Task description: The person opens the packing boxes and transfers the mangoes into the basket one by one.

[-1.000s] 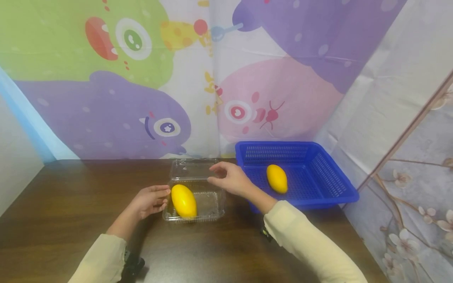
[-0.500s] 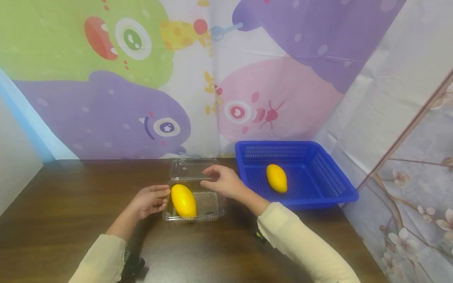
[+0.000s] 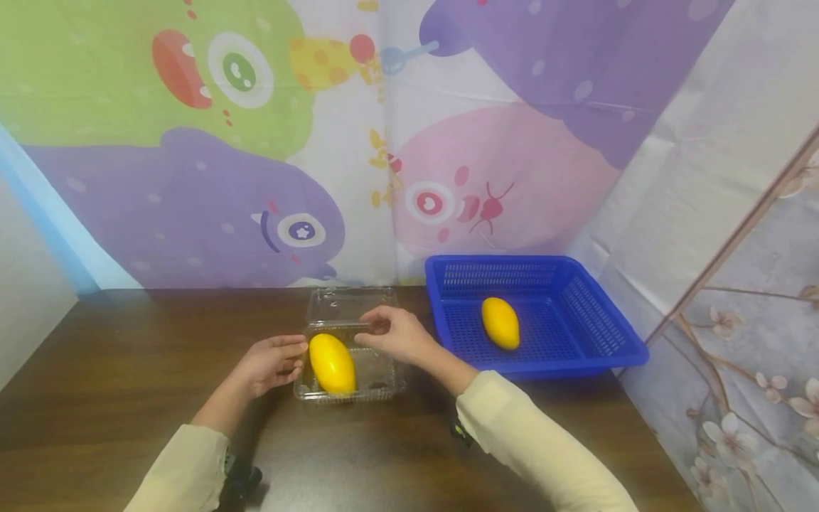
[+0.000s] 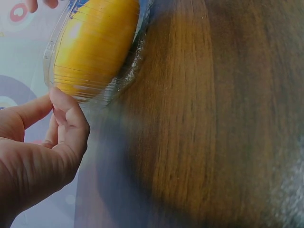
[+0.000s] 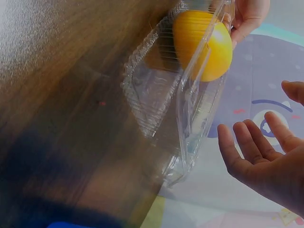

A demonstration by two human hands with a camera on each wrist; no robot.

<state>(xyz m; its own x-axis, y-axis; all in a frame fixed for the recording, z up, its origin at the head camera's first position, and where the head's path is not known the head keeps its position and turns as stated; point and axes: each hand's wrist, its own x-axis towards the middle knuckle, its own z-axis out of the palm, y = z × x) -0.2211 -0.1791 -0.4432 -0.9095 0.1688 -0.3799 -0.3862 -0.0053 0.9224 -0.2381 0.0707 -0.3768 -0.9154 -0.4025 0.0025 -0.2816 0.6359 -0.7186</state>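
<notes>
A clear plastic clamshell container lies opened on the table, its lid folded back toward the wall. One yellow mango rests in the container's left half. My left hand is at the container's left side; in the left wrist view its thumb and forefinger pinch the rim beside the mango. Over the right part of the container hovers my right hand, fingers loosely bent and holding nothing. In the right wrist view these fingers are spread apart from the plastic.
To the right stands a blue plastic basket with a second mango in it. The brown wooden table meets a wall with a printed cartoon sheet behind, and a floral panel at right.
My right hand has moved left and slightly down over the container, away from the basket. The left hand, the container and both mangoes have stayed in place.
</notes>
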